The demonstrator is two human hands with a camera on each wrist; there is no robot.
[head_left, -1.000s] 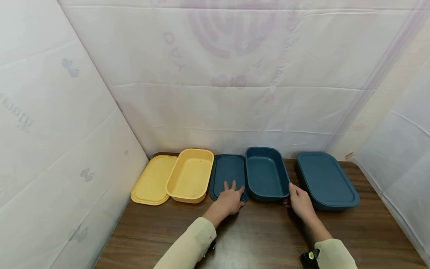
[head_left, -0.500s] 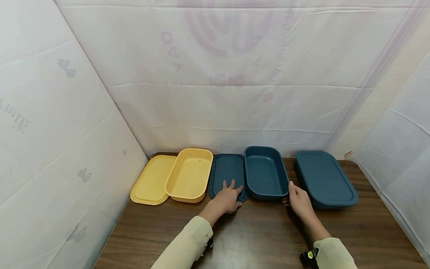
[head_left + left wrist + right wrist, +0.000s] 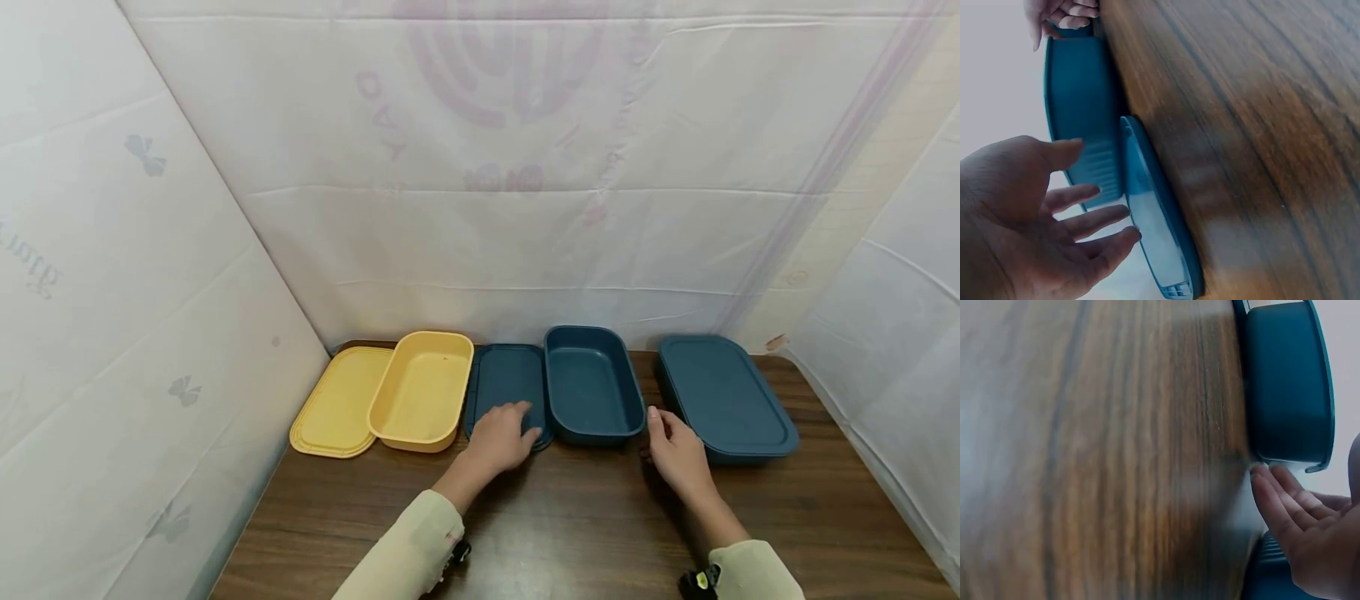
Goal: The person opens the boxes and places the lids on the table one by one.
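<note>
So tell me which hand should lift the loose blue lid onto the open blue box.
Left, probably. The left hand already rests on the blue lid; the right hand sits beyond the open blue box.

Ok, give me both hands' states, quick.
Left hand: open, fingers straight, resting on the blue lid.
Right hand: open, holding nothing, beside the blue box.

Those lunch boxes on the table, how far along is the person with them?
One blue box at the right already wears its lid. The left hand rests on the loose blue lid; the right hand sits beside the open blue box. The yellow box and yellow lid still lie apart.
</note>
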